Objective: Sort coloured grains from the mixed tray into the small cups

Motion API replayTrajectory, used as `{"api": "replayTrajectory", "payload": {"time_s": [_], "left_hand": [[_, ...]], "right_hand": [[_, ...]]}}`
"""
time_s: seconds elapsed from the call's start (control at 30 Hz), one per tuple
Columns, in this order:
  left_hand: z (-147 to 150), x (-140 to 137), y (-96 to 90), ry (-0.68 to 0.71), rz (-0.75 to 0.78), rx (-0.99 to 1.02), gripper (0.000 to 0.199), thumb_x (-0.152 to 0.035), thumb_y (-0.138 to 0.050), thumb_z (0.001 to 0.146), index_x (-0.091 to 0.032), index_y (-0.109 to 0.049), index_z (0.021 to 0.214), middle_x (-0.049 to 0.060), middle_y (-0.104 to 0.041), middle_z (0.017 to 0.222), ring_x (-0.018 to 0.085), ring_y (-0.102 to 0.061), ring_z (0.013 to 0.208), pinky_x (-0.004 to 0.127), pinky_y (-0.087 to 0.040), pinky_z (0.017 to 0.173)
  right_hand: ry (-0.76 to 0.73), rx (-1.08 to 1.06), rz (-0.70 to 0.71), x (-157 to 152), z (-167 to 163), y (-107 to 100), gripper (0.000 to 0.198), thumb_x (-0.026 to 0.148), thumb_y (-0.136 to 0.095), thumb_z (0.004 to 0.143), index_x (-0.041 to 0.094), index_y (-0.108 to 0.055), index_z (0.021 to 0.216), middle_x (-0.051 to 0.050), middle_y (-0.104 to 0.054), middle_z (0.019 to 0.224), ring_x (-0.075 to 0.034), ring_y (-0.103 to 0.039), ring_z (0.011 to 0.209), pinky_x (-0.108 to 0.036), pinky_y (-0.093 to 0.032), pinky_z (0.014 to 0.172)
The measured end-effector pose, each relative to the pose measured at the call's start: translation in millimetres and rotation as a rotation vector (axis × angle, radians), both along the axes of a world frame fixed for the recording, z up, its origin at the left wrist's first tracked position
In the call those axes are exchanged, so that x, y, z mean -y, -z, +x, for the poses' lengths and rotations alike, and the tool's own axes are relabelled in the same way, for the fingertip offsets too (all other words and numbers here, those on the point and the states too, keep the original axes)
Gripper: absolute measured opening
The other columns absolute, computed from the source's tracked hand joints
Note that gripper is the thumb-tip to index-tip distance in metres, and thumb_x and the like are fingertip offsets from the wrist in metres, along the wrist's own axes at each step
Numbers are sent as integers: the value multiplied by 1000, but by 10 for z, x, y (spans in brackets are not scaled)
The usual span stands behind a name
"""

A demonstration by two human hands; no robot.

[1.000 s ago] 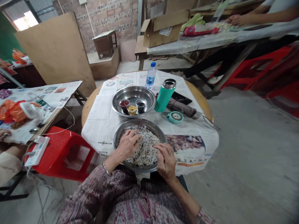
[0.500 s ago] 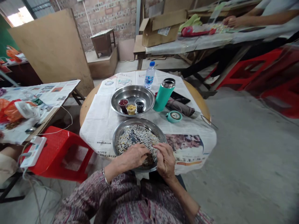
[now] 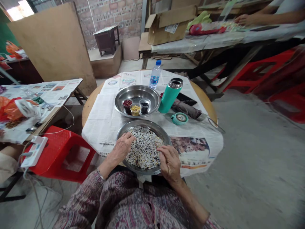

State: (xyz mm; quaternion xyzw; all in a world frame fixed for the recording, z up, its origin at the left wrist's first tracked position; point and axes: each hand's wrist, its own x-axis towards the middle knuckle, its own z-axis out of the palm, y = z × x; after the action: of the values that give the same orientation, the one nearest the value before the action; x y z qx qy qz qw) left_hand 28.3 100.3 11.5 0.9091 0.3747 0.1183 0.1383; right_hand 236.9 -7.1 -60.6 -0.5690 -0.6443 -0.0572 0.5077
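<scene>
A steel basin [image 3: 166, 132] close to my body holds a layer of white grains [image 3: 145, 144] mixed with dark and some yellow ones. My left hand [image 3: 123, 147] is over its left side, fingers bent and held together, tips close to the grains. At the right side is my right hand [image 3: 170, 161], its thumb and forefinger drawn together over the grains. Anything pinched in either hand is too small to make out. Behind stands a second steel basin [image 3: 137, 90] with three clear cups: red beans [image 3: 127, 102], yellow kernels [image 3: 135, 109] and dark grains [image 3: 144, 105].
Newspaper covers the round table [image 3: 100, 124]. A green flask [image 3: 171, 94], its lid [image 3: 179, 118], a water bottle [image 3: 155, 74] and a folded umbrella [image 3: 187, 108] stand or lie around the basins. A red stool [image 3: 59, 152] carries a power strip [image 3: 35, 152]. Another person's hands [image 3: 243, 19] are at a far table.
My left hand has moved left and away from my right hand, which stays at the basin's right side. The grains now lie spread more evenly across the basin. The view has shifted slightly.
</scene>
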Motion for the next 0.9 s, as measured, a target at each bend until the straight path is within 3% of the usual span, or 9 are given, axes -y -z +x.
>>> {"api": "replayTrajectory", "payload": {"time_s": [0.13,0.27,0.4,0.5,0.6,0.8,0.9], "left_hand": [[-192,-43,70,51,-80,275,49,9,-36,79,-19,-63,108,4,-63,103,15,-61,92,27,-52,85],[-285,-123,165,152,-27,426,56,12,-36,69,-20,-64,105,5,-63,108,16,-63,99,29,-52,87],[-293,-187,217,166,83,520,45,10,-37,76,-19,-66,97,5,-66,100,16,-63,94,31,-53,86],[-283,-192,232,125,154,616,33,5,-44,82,-18,-66,90,5,-67,91,17,-62,88,33,-52,84],[-269,-175,242,84,143,702,22,-1,-50,86,-18,-65,87,5,-68,87,18,-62,86,35,-51,83],[-252,-151,235,24,104,792,17,-8,-54,89,-18,-65,82,7,-69,92,20,-61,93,41,-48,90],[-256,-151,222,-10,76,768,15,-10,-55,88,-18,-67,83,8,-69,98,22,-60,99,44,-45,95]], "right_hand": [[-71,253,-198,-45,48,-215,11,18,-55,91,21,-64,96,-5,-67,95,-23,-60,93,-39,-46,89],[-176,396,-438,-203,29,-420,18,19,-53,92,21,-66,105,-8,-66,109,-24,-59,104,-37,-47,90],[-151,503,-624,-466,-54,-531,33,20,-55,91,21,-62,123,-11,-63,117,-27,-59,107,-38,-49,88],[-181,494,-756,-634,-138,-587,27,14,-49,92,18,-66,112,-11,-65,105,-23,-62,98,-33,-49,85],[-273,448,-731,-675,-260,-638,25,9,-47,91,19,-67,103,-7,-67,99,-19,-63,93,-29,-48,84],[-654,545,-565,-506,-602,-662,13,16,-58,89,20,-68,96,-6,-66,100,-21,-57,99,-32,-48,84],[-650,641,-487,-560,-616,-624,12,21,-59,90,18,-68,98,-9,-64,108,-24,-54,102,-37,-48,87]]}}
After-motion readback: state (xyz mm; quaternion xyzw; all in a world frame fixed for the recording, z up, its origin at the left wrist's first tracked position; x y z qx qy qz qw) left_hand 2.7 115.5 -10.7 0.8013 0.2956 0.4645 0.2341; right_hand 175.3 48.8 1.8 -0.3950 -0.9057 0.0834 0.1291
